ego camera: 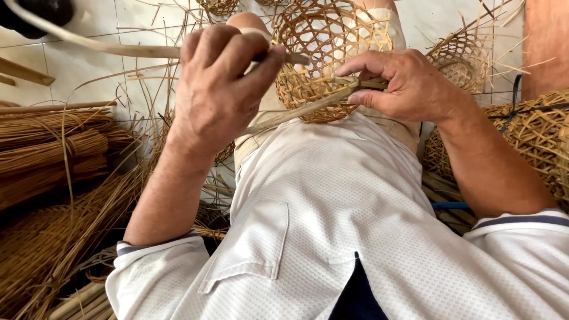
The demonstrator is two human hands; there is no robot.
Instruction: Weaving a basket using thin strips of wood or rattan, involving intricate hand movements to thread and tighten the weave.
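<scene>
Hands are both gripping: left hand point(216, 83) pinching a long pale bamboo strip point(118, 50), right hand point(403, 83) pinching strip ends at the light, springy, open-weave round bamboo basket point(320, 53) resting on the lap, best held by its rim.

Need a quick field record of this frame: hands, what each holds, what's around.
left hand: closed on a long bamboo strip
right hand: pinching strip ends at the rim of the woven basket
basket position: on the lap, open weave, unfinished
left side: bundles of strips on the floor
right side: more woven baskets
</scene>
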